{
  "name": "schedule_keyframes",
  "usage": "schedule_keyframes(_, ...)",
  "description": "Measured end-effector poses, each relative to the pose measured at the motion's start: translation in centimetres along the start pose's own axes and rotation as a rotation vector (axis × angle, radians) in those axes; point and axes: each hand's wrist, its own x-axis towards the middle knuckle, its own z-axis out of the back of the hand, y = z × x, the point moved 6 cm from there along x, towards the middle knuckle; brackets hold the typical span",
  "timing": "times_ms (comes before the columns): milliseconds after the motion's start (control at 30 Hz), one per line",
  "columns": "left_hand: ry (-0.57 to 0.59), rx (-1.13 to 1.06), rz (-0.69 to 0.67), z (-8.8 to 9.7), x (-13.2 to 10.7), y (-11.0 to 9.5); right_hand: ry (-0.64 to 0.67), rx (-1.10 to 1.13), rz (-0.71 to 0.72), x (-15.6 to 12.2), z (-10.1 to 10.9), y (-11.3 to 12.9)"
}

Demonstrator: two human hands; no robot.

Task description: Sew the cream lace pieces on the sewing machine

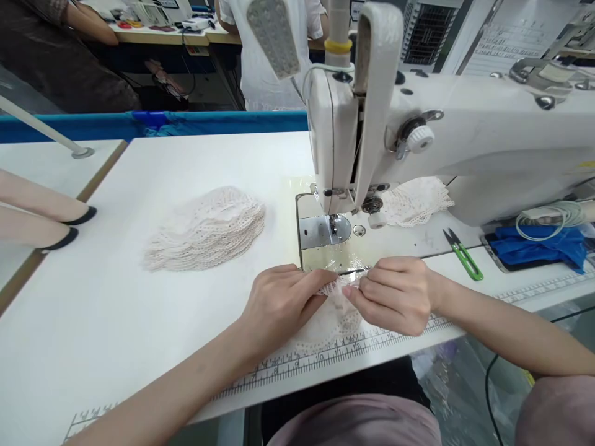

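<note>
Both my hands meet at the table's front edge, just in front of the sewing machine's needle plate [318, 232]. My left hand [283, 297] pinches the upper left edge of a white lace piece [325, 325]. On its right side, my right hand [397, 294] grips the same edge with closed fingers. The lace hangs down from my fingers over the printed ruler; its folds are partly hidden by the hands. Above stands the white sewing machine [465, 124], its presser foot [333, 226] over the plate. A stack of similar lace pieces [209, 229] lies left of the plate.
More lace [416, 201] lies behind the needle, under the machine arm. Green-handled thread snips [466, 257] and a blue cloth [539, 244] rest at the right. Two beige, black-tipped tubes [37, 210] reach in from the left. Two people [274, 56] are beyond the table.
</note>
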Motion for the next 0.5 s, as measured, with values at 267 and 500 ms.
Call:
schedule_keyframes(267, 0.414, -0.194, 0.366, -1.5, 0.2, 1.2, 0.448, 0.595, -0.797, -0.6, -2.2, -3.5)
schedule_keyframes(500, 0.213, 0.330, 0.232, -2.3, 0.4, 2.3, 0.394, 0.477, -0.982, -3.8, -6.5, -5.8)
